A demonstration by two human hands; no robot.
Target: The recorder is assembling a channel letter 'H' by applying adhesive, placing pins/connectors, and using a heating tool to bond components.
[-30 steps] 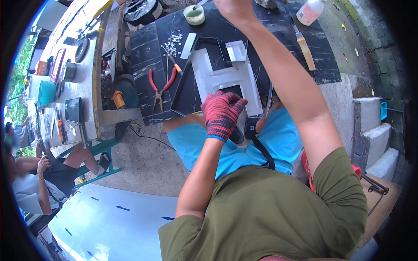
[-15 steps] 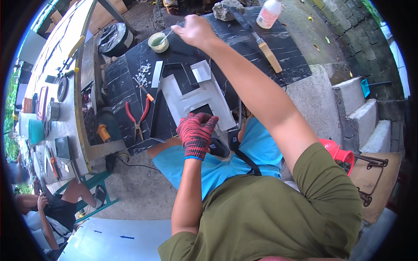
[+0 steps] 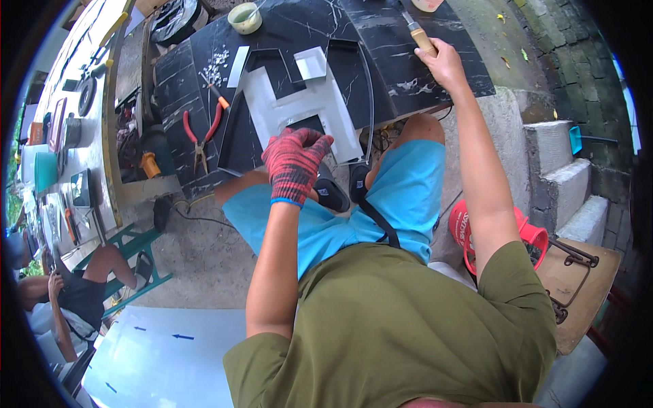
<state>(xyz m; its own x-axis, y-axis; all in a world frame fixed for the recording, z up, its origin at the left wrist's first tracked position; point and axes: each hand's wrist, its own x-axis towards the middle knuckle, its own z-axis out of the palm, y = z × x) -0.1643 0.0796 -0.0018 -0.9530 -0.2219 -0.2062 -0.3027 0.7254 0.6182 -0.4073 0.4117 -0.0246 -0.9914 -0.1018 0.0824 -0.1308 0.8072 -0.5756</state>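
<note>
My right hand (image 3: 445, 66), bare, is closed round the wooden handle of a soldering iron (image 3: 423, 42), whose dark shaft runs out past the top edge. In a red and black glove, my left hand (image 3: 296, 158) has its fingers pinched at the lower notch of a pale H-shaped sheet piece (image 3: 275, 112); the fingers hide what is between them. Black side strips (image 3: 371, 88) stand along parts of the H. A white strip (image 3: 239, 66) lies at its upper left. Red-handled pliers (image 3: 202, 141) and an orange-handled tool (image 3: 222, 101) rest to the left.
A small bowl (image 3: 243, 24) with a stick in it stands at the table's far side, with white bits (image 3: 216, 66) nearby. The black marbled table (image 3: 180, 85) ends before my knees. At left is a cluttered bench (image 3: 102, 136), with a person seated below. A red bucket (image 3: 461, 228) stands right.
My right hand has moved from the stick in the bowl, rightward and nearer, and taken hold of the soldering iron's handle. My left hand stays by the H's notch. The view has shifted.
</note>
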